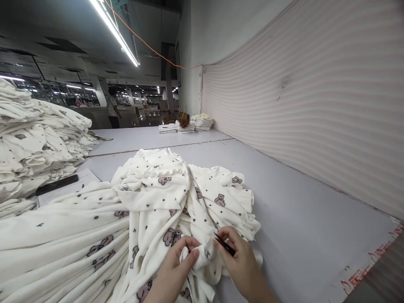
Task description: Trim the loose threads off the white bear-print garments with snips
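Note:
A white garment (158, 202) printed with pinkish-brown bears and small dark marks lies heaped on the table in front of me. My left hand (181, 261) is closed on a bunched edge of it, thumb against fingers. In my right hand (236, 256) are small black thread snips (225, 245), their pointed end toward the cloth. The right fingertips are at the gathered fabric, close beside the left ones. Whether they also pinch it is hard to see. Folds of the garment spread to the left and under both wrists.
A tall pile of the same printed cloth (38, 139) stands at the left, beside a dark phone-like object (57, 185) on paper. Folded stacks (202, 122) sit on the pale table (284, 210) near a striped cloth-covered wall (299, 113). A person (112, 108) stands farther back.

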`<state>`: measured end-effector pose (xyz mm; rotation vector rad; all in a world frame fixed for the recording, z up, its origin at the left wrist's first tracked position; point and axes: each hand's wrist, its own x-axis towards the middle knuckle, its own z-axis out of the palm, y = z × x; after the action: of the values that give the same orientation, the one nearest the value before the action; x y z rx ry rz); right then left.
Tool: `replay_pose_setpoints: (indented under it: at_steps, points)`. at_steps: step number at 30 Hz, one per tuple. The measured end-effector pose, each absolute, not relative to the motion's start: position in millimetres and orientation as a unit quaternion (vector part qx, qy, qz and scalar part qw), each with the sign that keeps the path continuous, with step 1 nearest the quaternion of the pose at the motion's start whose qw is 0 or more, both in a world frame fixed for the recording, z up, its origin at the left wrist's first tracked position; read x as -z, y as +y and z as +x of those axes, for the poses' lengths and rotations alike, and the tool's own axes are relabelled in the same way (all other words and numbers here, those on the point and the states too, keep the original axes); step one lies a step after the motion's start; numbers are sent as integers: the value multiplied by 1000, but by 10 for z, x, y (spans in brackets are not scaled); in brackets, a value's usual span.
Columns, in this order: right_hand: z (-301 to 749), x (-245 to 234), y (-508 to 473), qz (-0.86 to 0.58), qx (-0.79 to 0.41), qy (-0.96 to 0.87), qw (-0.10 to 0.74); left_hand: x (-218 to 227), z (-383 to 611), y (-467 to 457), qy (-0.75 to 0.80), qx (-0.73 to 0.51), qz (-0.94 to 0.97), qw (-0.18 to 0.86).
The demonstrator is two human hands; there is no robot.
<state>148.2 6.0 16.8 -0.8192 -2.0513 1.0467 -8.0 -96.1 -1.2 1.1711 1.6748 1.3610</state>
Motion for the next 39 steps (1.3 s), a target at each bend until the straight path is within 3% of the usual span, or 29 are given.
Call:
replay_pose_setpoints:
  at_steps: [6,12,17,22,27,39]
  points:
    - [1386,18,-17,-196,-442,-791,375,31,-84,-932,617,-560,422,358]
    - [1397,97,36,-213,-473,-791,323,19,-66,-926,611,-568,403,377]
    - [1435,111,-12,-218,-407,-822,335,-40,-37,-950,645,-511,434,365]
    - [1370,97,-62,-279,-429,-786,346,-147,19,-956,694,-445,442,354]
    - [1441,74,-28,-289,-515,-731,342,-135,14,-920,661,-503,418,367]
    - [1516,26,-8,-322,-477,-777,256,-83,43,-908,657,-519,398,374]
